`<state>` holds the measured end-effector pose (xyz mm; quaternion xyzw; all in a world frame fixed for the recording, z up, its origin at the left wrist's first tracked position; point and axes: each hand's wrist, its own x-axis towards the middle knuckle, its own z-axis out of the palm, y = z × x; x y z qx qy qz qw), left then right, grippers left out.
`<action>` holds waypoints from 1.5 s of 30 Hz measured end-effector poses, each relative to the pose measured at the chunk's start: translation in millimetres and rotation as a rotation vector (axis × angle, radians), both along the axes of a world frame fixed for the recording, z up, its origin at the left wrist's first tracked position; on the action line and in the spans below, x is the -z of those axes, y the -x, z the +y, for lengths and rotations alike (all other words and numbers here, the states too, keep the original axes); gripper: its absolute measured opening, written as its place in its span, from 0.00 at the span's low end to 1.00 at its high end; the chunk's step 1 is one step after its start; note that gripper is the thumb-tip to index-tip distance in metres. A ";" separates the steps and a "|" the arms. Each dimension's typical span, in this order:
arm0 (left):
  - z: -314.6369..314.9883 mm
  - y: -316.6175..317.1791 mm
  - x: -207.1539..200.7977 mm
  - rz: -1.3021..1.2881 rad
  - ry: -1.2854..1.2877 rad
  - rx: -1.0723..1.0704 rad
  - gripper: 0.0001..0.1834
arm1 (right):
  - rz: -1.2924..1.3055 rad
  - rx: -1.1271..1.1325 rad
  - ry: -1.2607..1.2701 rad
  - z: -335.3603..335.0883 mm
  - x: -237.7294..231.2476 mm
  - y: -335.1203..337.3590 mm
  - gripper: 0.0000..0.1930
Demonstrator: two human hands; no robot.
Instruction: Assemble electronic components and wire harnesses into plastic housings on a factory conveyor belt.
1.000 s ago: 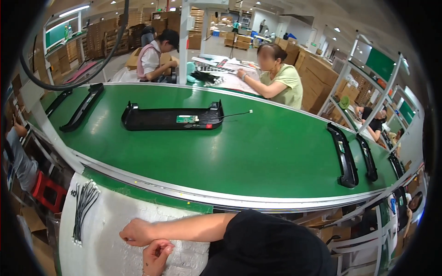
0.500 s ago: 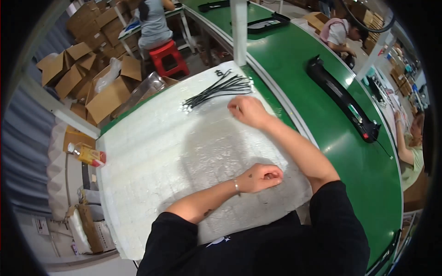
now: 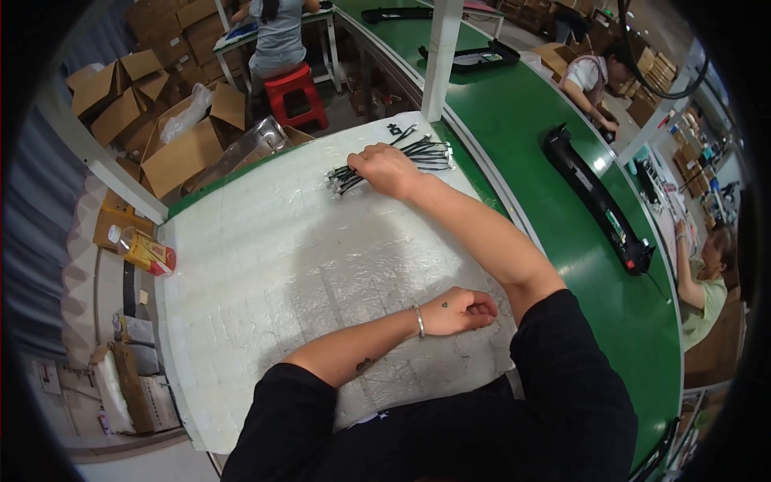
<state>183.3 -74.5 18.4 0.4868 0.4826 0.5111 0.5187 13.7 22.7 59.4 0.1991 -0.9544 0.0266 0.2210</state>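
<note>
A loose bundle of short black cables [image 3: 430, 153] with small white ends lies near the far edge of the padded white work surface [image 3: 233, 273]. My right hand [image 3: 385, 170] reaches over the bundle, its fingers closed around cables at the middle; the fingertips are partly hidden. Small black pieces [image 3: 393, 128] lie just beyond the bundle. My left hand [image 3: 459, 312] rests low over the near right part of the surface, fingers curled in with nothing visible in them. A bracelet [image 3: 418, 320] circles the left wrist.
A green conveyor [image 3: 514, 120] runs along the right, carrying a long black curved housing [image 3: 594, 197] and a black frame [image 3: 482, 56] farther off. A white post [image 3: 441, 60] rises at the far corner. A bottle [image 3: 144, 251] stands left; open cartons [image 3: 189, 153] lie beyond. Other people sit nearby.
My right hand has moved left and away from me, from beside the cables onto them, and its fingers have closed there. My left hand stays near its place, fingers still curled.
</note>
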 end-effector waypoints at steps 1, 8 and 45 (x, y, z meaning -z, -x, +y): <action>-0.9 0.9 -2.5 0.027 0.052 0.036 0.10 | 0.054 -0.060 -0.008 -0.2 -12.6 -7.6 0.05; -6.2 45.2 1.8 -0.702 0.090 -0.145 0.12 | 0.246 -0.255 -0.065 9.5 -77.4 -84.8 0.13; -19.7 38.6 -40.5 -0.312 -0.037 -0.433 0.15 | -0.432 0.164 0.925 22.9 -90.7 -185.3 0.09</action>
